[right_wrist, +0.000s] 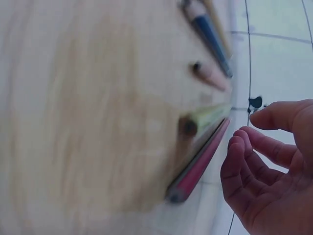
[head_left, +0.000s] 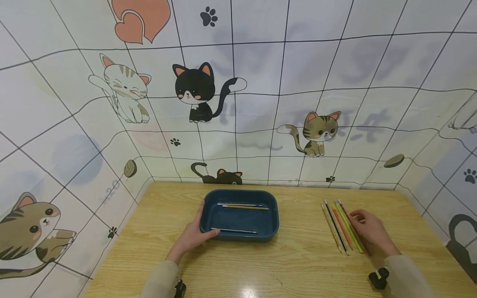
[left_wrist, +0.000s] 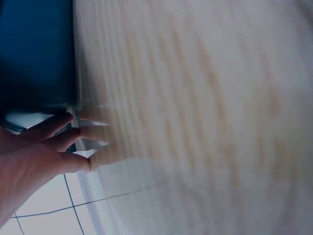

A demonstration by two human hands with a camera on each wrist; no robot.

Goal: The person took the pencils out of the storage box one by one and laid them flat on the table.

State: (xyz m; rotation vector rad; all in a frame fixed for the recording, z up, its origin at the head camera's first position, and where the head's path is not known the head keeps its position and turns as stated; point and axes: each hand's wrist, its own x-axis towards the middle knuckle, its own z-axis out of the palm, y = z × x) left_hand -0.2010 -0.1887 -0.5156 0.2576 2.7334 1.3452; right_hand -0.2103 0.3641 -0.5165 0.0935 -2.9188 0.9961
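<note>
The right hand [head_left: 368, 227], thumb and fingertips apart, seems poised to pick the red pencil [right_wrist: 199, 169] off the surface [head_left: 298, 265], which calls for a pinch; the left hand [head_left: 194, 235] braces the blue tray [head_left: 242, 239].

The left sleeve [head_left: 161, 279] and right sleeve [head_left: 407, 276] are pale beige. The left wrist device [head_left: 180, 288] and right wrist device [head_left: 376, 282] are small and black.

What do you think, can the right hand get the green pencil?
Probably yes: the right hand is close by, and nothing covers the green pencil. The red pencil lies between them, so fingers may need to go over it.
</note>
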